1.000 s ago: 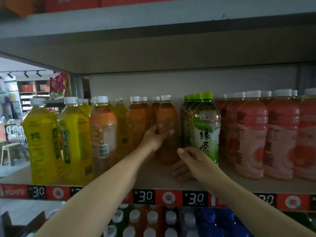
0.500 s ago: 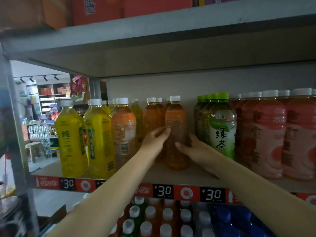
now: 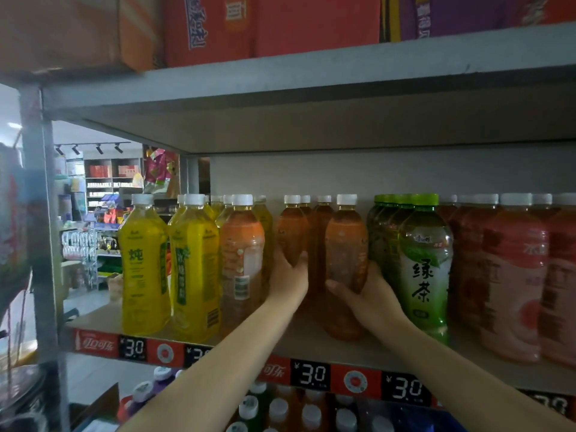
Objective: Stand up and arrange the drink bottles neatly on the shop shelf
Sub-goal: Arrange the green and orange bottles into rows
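Upright drink bottles line the shop shelf [image 3: 311, 347]: yellow ones [image 3: 145, 266] at the left, an orange-labelled one [image 3: 241, 263], brown tea bottles in the middle, green tea [image 3: 425, 263] and pink ones [image 3: 514, 275] at the right. My right hand [image 3: 364, 294] grips the front brown tea bottle [image 3: 346, 254] low on its body. Reaching deeper into the shelf, my left hand [image 3: 288, 275] wraps around a second brown tea bottle [image 3: 291, 232] behind and to the left. Both bottles stand upright.
Red and orange cartons [image 3: 249, 23] sit on the shelf above. Price tags marked 3.0 [image 3: 311, 374] run along the shelf edge. White-capped bottles [image 3: 280, 410] fill the shelf below. A grey upright post [image 3: 46, 229] stands at the left, with the shop aisle behind it.
My left hand let go of the front brown bottle and went deeper to one behind. My right hand rose from the shelf floor and took the front bottle. The view shifted left and up.
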Demonstrator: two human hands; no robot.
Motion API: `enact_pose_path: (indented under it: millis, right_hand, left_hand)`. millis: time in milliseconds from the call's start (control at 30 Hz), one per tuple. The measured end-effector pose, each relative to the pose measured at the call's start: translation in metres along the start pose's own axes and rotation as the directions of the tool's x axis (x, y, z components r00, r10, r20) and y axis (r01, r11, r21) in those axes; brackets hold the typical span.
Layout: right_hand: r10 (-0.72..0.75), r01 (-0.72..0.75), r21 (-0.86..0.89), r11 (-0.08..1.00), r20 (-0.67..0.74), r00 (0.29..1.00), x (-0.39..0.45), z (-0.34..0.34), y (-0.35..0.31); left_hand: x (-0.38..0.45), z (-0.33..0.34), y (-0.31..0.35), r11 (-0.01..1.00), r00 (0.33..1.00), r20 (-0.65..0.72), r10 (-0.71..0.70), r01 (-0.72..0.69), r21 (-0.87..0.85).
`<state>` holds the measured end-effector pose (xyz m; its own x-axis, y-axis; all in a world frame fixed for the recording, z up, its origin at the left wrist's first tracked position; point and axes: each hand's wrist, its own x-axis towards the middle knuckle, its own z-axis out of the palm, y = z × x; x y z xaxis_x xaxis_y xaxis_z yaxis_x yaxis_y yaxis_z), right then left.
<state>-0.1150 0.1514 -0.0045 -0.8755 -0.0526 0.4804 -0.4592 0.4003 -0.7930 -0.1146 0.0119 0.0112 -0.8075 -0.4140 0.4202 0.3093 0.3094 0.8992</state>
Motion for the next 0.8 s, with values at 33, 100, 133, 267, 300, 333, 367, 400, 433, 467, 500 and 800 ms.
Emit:
enact_pose_path:
  millis: [33, 100, 133, 267, 300, 333, 367, 400, 433, 467, 500, 800]
  right_hand:
    - [-0.030, 0.030, -0.016, 0.999, -0.007, 1.000, -0.001, -0.001, 0.001]
    - [-0.071, 0.071, -0.029, 0.997, -0.010, 0.997, -0.003, -0.001, 0.005]
    - [-0.086, 0.085, -0.033, 0.996, -0.012, 0.996, -0.003, -0.002, 0.006]
    - [-0.104, 0.102, -0.053, 0.993, -0.036, 0.994, -0.006, -0.001, 0.005]
    - [-0.101, 0.097, -0.064, 0.993, -0.048, 0.994, -0.007, 0.000, 0.003]
    - [-0.097, 0.093, -0.076, 0.993, -0.064, 0.993, -0.008, 0.001, 0.003]
    - [-0.091, 0.085, -0.083, 0.993, -0.077, 0.993, -0.008, 0.002, 0.002]
    - [-0.078, 0.069, -0.090, 0.994, -0.094, 0.993, -0.008, 0.004, 0.001]
    - [-0.065, 0.054, -0.094, 0.994, -0.111, 0.992, -0.008, 0.005, 0.000]
    - [-0.053, 0.041, -0.098, 0.994, -0.127, 0.990, -0.008, 0.006, -0.001]
    - [-0.044, 0.030, -0.098, 0.995, -0.145, 0.989, -0.008, 0.008, -0.002]
    - [-0.020, -0.029, -0.186, 0.982, -0.254, 0.967, -0.011, 0.009, -0.006]
  left_hand:
    - [0.003, 0.001, -0.001, 1.000, 1.000, -0.016, 0.002, -0.002, 0.003]
    - [0.010, 0.001, -0.001, 1.000, 1.000, -0.022, -0.004, 0.005, 0.025]
    - [0.013, 0.002, 0.000, 1.000, 1.000, -0.023, -0.001, 0.001, 0.023]
    - [0.021, 0.003, -0.004, 0.999, 0.999, -0.041, 0.030, -0.029, 0.022]
    - [0.024, 0.003, -0.005, 1.000, 0.999, -0.037, 0.027, -0.027, 0.006]
    - [0.026, 0.004, -0.007, 1.000, 1.000, -0.024, 0.016, -0.016, -0.025]
    - [0.027, 0.004, -0.007, 0.998, 1.000, -0.013, 0.000, -0.001, -0.063]
    - [0.029, 0.006, -0.007, 0.995, 1.000, -0.005, -0.022, 0.021, -0.100]
    - [0.031, 0.007, -0.006, 0.991, 0.999, -0.007, -0.043, 0.042, -0.126]
    - [0.033, 0.009, -0.005, 0.988, 0.998, -0.019, -0.059, 0.056, -0.143]
    - [0.036, 0.010, -0.005, 0.987, 0.997, -0.035, -0.071, 0.065, -0.149]
    - [0.039, 0.015, -0.007, 0.978, 0.996, -0.018, -0.086, 0.081, -0.193]
